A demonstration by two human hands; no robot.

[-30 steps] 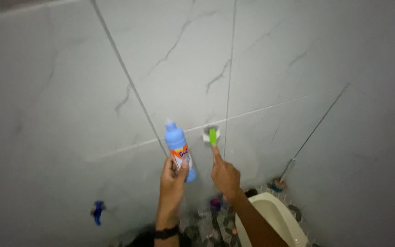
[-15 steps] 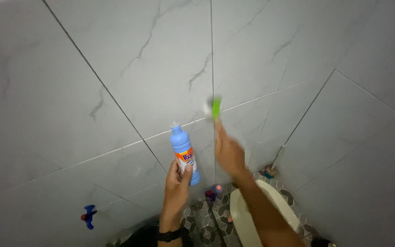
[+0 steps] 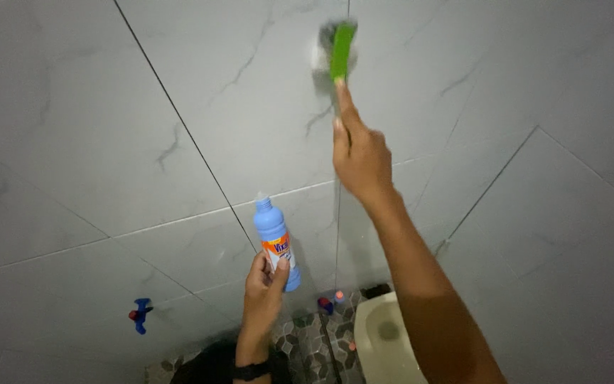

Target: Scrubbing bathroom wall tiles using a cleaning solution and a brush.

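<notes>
Fingers of the right hand [image 3: 359, 158] clench the green brush [image 3: 341, 50], its head pressed high on the grey wall tile [image 3: 236, 107]; stiff and light, best held low on its handle. Left hand [image 3: 263, 284] grasps 1 blue bottle [image 3: 276, 242] by its base, likely slippery plastic.

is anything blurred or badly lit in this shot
Head view: dim, flat light, corners darkening; the green brush at the wall is motion-smeared, the right hand slightly soft; the blue bottle in the left hand is sharper; the floor is murky.
</notes>
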